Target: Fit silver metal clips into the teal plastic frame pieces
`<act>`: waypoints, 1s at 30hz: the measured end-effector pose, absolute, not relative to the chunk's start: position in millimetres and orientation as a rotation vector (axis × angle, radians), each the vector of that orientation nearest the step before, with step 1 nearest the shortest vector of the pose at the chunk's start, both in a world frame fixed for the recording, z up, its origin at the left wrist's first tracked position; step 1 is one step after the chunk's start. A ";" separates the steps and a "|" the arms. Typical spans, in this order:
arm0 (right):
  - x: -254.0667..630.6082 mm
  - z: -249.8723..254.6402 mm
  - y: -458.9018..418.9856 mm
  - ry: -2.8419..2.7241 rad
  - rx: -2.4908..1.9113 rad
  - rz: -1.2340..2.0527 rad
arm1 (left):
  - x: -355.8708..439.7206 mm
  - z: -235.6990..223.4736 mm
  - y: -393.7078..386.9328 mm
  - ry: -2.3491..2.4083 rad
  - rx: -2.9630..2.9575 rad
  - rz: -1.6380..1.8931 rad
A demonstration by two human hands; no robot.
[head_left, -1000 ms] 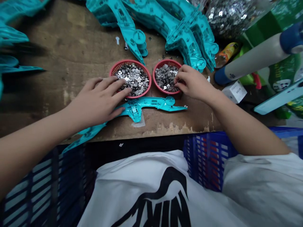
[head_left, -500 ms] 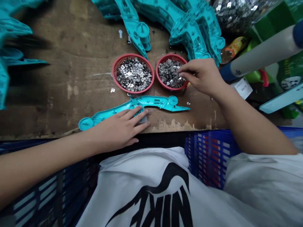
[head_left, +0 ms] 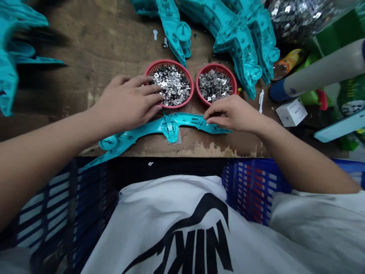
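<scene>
A long teal plastic panel [head_left: 171, 127] lies along the table's front edge, its left tip sticking out past the edge. My right hand [head_left: 232, 114] is over the panel's right end, thumb and fingertips pinched together; anything between them is too small to make out. My left hand [head_left: 131, 101] is palm down with fingers spread, fingertips at the left rim of a red basket [head_left: 147, 70] of small metal clips [head_left: 173, 85]. A second red basket [head_left: 234, 84], just beyond my right hand, holds more metal clips [head_left: 215, 84].
More teal panels [head_left: 236, 42] are piled at the back, others [head_left: 17, 45] at far left. A pen [head_left: 261, 101], a small white box [head_left: 291, 112] and a grey-white tube [head_left: 319, 66] are on the right. Blue crates [head_left: 251, 190] stand below the table edge.
My left hand has lifted off the panel and moved up to the left basket. My right hand has come from the right basket down to the panel's right end.
</scene>
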State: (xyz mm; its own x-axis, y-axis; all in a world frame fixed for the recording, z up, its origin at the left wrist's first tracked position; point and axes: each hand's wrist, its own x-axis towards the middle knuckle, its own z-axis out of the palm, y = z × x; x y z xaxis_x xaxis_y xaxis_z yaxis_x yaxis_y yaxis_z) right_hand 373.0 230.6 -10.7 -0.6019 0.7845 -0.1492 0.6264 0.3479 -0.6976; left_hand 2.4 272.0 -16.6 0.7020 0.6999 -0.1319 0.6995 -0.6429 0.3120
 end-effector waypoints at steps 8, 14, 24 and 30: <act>352.8 -43.8 215.9 -2.298 -1.460 1.034 | 5.9 -10.9 271.8 1.128 2.592 -0.136; 351.7 -46.1 218.6 -2.222 -1.532 0.989 | 8.8 -4.1 272.8 1.102 2.623 -0.234; 349.8 -43.2 218.4 -2.270 -1.673 0.942 | -8.4 -45.1 294.9 0.908 2.740 -0.148; 344.9 -36.4 218.2 -2.306 -1.751 0.933 | -15.1 -53.9 293.2 0.930 2.686 0.097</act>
State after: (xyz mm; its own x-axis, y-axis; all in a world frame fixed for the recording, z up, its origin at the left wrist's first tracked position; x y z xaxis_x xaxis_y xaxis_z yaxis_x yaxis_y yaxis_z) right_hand 344.9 218.2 -36.4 -0.3340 0.9010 -0.2767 0.8399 0.1513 -0.5211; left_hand -15.1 293.2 -53.9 0.7887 0.6138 -0.0328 0.5939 -0.7472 0.2984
